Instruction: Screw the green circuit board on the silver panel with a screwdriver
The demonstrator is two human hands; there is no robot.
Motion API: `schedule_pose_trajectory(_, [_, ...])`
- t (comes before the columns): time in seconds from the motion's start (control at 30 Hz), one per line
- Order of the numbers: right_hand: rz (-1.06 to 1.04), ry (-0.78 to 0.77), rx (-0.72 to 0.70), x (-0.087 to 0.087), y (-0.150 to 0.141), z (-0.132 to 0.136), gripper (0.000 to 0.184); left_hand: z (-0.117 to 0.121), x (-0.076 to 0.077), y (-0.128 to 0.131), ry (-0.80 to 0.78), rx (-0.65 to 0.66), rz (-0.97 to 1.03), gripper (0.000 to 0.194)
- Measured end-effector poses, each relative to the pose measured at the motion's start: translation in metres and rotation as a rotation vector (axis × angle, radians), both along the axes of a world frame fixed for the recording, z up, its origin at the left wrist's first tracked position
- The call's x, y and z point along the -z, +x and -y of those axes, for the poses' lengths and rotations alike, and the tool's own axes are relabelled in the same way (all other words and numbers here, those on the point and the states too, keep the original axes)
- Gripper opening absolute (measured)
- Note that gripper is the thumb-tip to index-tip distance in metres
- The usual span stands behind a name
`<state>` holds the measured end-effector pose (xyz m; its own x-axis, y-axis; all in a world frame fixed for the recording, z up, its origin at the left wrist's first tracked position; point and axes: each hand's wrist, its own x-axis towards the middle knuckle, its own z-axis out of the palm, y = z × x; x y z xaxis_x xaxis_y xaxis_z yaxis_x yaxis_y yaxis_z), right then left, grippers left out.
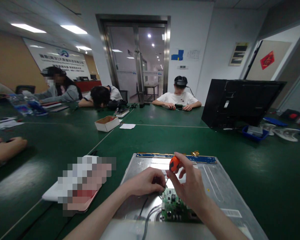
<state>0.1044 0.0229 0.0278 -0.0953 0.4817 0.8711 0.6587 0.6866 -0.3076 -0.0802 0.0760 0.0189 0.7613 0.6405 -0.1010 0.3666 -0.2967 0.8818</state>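
Observation:
A flat silver metal display panel (216,186) lies on the table in front of me, with a green circuit board (173,203) on its near part. My right hand (190,180) grips an orange and black screwdriver (174,164), its thin shaft slanting down to the board's upper left corner. Close to the screwdriver's tip, the fingers of my left hand (150,181) are pinched together at that corner; whatever they hold is hidden. Dark cables (148,218) run from beside the board toward me. A blue strip board (205,159) lines the panel's far edge.
Left of the panel lies a pink phone-like item (90,190) beside something white. Farther off stand a white box (107,124) and, at right, a black monitor (240,103) by a blue tray (255,132). Another person's hands (8,148) rest at far left; several people sit around the table.

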Motion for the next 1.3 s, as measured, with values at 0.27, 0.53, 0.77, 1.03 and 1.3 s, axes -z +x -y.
schedule_pose_trajectory(0.27, [0.010,-0.002,-0.012,-0.0026,-0.0016,0.0004,0.036,-0.0019,0.0024,-0.0011,0.067,0.012,-0.004,0.010])
schedule_pose_trajectory(0.53, [0.015,-0.004,-0.016,-0.0030,-0.0014,-0.0011,0.035,-0.0024,0.0029,-0.0021,0.100,0.020,-0.015,0.010])
schedule_pose_trajectory(0.77, [0.026,-0.076,-0.052,-0.0022,-0.0012,0.0015,0.045,-0.0022,0.0007,-0.0013,0.051,0.041,-0.005,0.015])
schedule_pose_trajectory(1.03, [-0.006,-0.079,-0.058,0.0029,-0.0013,-0.0013,0.046,-0.0022,0.0032,-0.0011,0.078,0.033,0.000,0.012])
schedule_pose_trajectory(1.3, [0.011,-0.052,-0.050,0.0024,0.0030,-0.0002,0.047,-0.0009,-0.0008,-0.0003,0.078,0.016,-0.019,0.009])
